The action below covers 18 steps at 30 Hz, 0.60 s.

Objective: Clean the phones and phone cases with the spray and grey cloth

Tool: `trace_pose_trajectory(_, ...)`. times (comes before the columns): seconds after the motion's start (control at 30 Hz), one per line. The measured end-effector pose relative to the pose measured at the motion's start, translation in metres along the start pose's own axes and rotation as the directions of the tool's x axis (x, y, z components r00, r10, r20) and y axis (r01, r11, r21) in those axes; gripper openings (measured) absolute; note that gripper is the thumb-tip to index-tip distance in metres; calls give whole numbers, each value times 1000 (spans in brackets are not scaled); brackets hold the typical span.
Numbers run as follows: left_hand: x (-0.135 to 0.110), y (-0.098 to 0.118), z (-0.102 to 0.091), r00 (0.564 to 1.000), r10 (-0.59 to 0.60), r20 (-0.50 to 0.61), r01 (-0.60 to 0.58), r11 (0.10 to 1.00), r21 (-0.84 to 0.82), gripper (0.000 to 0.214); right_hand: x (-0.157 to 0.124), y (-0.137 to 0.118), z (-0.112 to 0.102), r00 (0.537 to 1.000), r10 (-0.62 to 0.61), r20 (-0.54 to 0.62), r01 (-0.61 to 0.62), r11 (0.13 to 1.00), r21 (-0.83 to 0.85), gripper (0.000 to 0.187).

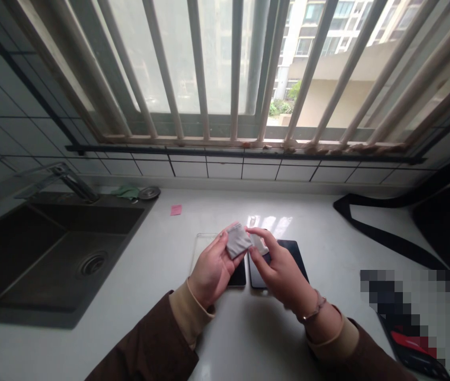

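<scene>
A small folded grey cloth point(238, 241) rests in my left hand point(213, 267), with the thumb pressed on its near-left side and the fingers beneath. At the cloth's right edge, the thumb and index finger of my right hand point(275, 259) touch it. Something white and crumpled point(259, 244) shows between those two fingers, and I cannot tell whether it is held. Below the hands lie a dark flat device point(294, 254) on the right and another dark device point(237, 279), partly covered by my left hand. A clear flat case point(203, 242) shows beside the left hand.
A dark sink point(30, 264) with a faucet point(76, 182) is on the left. Near it lie a green cloth point(126, 192), a metal strainer point(149, 193) and a pink note point(176, 210). A black bag with a strap point(384, 235) lies right. Window bars point(235, 74) stand behind the counter.
</scene>
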State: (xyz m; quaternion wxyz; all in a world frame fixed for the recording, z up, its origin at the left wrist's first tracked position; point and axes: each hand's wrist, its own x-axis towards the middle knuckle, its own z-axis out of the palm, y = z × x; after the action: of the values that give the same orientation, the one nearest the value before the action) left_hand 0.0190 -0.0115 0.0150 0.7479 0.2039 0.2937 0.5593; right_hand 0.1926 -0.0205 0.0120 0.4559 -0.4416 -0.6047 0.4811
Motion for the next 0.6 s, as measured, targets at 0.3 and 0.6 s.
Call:
trace_pose_trajectory(0.3, -3, -5, 0, 997, -50, 52, 49, 998, 35, 37, 0, 14, 5, 980, -186, 69, 199, 915, -351, 36)
trace_pose_trajectory(0.6, -3, -5, 1, 998, -43, 45, 43, 999, -6, 34, -2, 8, 7, 994, -93, -50, 88, 991, -98, 37)
